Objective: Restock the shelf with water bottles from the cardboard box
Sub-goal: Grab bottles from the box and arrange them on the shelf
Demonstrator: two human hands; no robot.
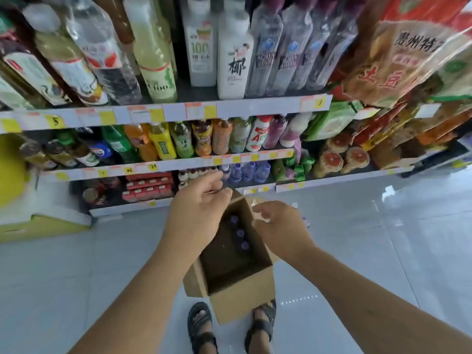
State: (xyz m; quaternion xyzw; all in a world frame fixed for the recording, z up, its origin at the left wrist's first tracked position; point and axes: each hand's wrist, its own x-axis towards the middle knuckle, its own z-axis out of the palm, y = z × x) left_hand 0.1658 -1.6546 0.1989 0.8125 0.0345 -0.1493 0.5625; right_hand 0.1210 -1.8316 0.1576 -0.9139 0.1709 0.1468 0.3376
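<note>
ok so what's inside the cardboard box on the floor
Three purple-capped bottles stand in a row in the cardboard box; the near part looks dark and bare. The left hand and right hand cover its far end, so that part is hidden.

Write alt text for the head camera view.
The left hand and right hand, apparently empty, hover over an open cardboard box on the floor containing purple-capped water bottles. Stocked drink shelves stand ahead.
</note>
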